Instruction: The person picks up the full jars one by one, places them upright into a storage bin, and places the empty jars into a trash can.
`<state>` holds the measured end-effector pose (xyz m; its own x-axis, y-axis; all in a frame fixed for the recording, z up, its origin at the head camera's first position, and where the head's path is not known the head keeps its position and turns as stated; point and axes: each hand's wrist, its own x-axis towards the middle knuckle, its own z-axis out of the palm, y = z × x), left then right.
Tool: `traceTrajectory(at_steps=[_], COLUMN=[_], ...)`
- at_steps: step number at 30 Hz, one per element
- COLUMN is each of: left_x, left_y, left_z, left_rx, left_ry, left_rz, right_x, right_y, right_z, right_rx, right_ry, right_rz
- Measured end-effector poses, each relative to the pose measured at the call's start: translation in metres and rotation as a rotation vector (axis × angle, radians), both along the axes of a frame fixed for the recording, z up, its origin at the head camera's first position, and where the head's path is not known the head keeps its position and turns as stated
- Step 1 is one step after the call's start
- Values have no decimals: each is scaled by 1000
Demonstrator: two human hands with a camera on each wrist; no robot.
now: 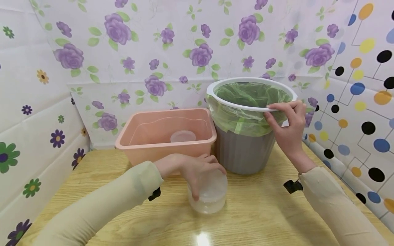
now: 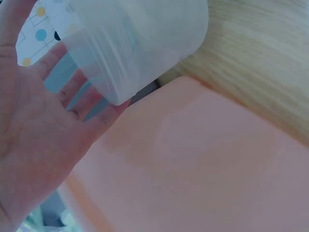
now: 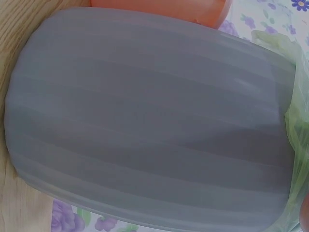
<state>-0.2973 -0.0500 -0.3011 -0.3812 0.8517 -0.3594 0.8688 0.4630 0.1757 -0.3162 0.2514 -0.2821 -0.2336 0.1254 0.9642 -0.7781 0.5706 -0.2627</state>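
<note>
My left hand (image 1: pixel 197 171) grips a round, translucent plastic container (image 1: pixel 212 200) from above, thumb on the near side and fingers over the far edge. It is low over the table, in front of the bin; the left wrist view shows the frosted side of the container (image 2: pixel 149 43) close up. With thumb and fingers my right hand (image 1: pixel 290 126) pinches the white rim (image 1: pixel 246 108) of a grey trash bin (image 1: pixel 243 153), at its front right. A thin green trash bag (image 1: pixel 229 119) lines the bin and hangs over its outside.
A pink plastic basin (image 1: pixel 172 150) stands left of the bin, close against it, with a round translucent item (image 1: pixel 183 136) inside. Both stand on a wood-grain table (image 1: pixel 138 218). Patterned sheets (image 1: pixel 172 51) rise behind and at both sides.
</note>
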Motion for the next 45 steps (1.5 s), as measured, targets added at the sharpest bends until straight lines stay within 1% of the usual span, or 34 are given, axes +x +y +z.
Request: traceTrajectory(at_steps=[2,6,10,13,14,16,18,21,24,27,30,34,36,40,41,43,45], left_x=[2,4,7,9,10,12,14,16,17,17,16,13,12,10,9,9,8], left_y=[0,-2,-4,-4,-4,-3,-2,-1,0,0,0,0,0,-1,-2,-3,-3], left_z=[9,29,49,62,66,73,78,85,92,99,110,129,139,158,164,176,190], left_rx=[-4,-4,-12,-32,-38,-59,-83,-124,-140,-132,-126,-114,-110,-86,-86,-78,-85], left_ry=[3,-19,14,20,9,-14,-19,19,31,0,-27,-33,12,41,45,19,16], left_rz=[0,7,-8,-9,-4,17,33,47,49,49,55,68,67,88,102,144,189], right_x=[0,1,2,2,2,3,3,3,3,4,4,3,2,2,2,2,2], right_y=[0,0,0,0,0,0,0,0,0,-1,-1,0,0,0,-1,-1,-2], right_z=[0,-1,-1,0,0,0,0,0,0,0,0,0,1,1,1,2,3], right_rx=[2,5,7,6,6,6,7,10,13,12,17,15,12,12,11,8,4], right_ry=[-3,-5,-3,-2,-3,-3,-4,-8,-14,-18,-19,-14,-12,-13,-13,-10,-5], right_rz=[-3,-3,1,3,2,0,-1,-3,-4,-7,-11,-7,-3,-2,-3,-2,-1])
